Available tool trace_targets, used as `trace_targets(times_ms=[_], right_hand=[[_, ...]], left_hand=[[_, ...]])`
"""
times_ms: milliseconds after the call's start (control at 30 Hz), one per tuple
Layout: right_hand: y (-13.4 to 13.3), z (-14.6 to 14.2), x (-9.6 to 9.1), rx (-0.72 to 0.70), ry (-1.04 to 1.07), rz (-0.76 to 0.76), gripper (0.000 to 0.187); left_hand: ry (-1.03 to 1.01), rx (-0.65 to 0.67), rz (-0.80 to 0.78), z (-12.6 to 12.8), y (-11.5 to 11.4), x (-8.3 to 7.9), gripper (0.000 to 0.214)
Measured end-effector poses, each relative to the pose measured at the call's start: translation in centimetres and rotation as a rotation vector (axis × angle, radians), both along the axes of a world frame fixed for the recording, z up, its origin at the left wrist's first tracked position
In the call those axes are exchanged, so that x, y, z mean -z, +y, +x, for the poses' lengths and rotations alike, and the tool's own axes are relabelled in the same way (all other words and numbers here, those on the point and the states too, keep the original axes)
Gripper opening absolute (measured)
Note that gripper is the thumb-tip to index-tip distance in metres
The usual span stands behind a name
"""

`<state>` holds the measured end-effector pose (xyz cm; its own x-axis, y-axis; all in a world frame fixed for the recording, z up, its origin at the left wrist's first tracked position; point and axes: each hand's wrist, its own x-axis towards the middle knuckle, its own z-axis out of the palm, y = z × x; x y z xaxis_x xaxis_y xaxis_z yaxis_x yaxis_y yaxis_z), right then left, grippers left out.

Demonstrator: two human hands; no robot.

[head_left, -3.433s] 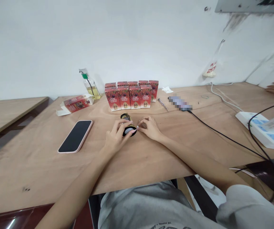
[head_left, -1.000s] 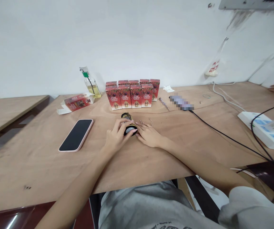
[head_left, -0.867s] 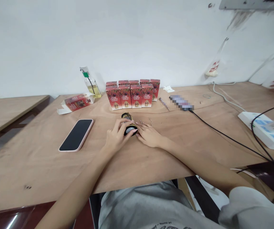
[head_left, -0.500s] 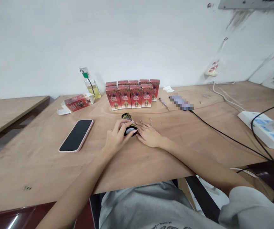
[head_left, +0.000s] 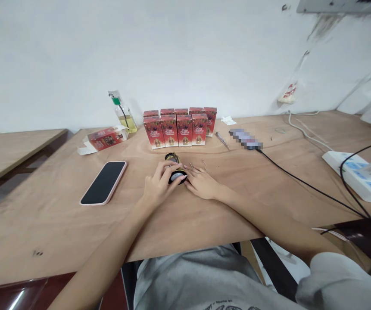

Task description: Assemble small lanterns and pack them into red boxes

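Here, black object (head_left: 176, 175) on wooden table (head_left: 172, 228), white wall (head_left: 75, 56) behind

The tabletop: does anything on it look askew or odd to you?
Yes: one red box lies on its side, white flap open, while the other red boxes stand upright in rows. The black-and-gold object in the left hand also seems to lie on its side. I see no spill.

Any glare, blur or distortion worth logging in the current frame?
Head view: soft, mostly even light, with a glare streak on the glossy red surface at lower left; head view: mosaic covers the cabled device; head view: wide-angle stretch at the power strip; head view: fingers of the left hand partly cover the black-and-gold item.
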<state>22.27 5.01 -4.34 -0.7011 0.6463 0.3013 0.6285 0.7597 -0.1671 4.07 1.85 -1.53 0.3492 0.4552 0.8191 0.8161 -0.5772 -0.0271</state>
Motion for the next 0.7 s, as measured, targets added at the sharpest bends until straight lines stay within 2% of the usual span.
trace_targets(times_ms=[700], right_hand=[[0.01,0.00,-0.06,-0.004,-0.013,0.014,0.045]], left_hand=[[0.000,-0.013,-0.007,0.08,-0.10,0.04,0.029]])
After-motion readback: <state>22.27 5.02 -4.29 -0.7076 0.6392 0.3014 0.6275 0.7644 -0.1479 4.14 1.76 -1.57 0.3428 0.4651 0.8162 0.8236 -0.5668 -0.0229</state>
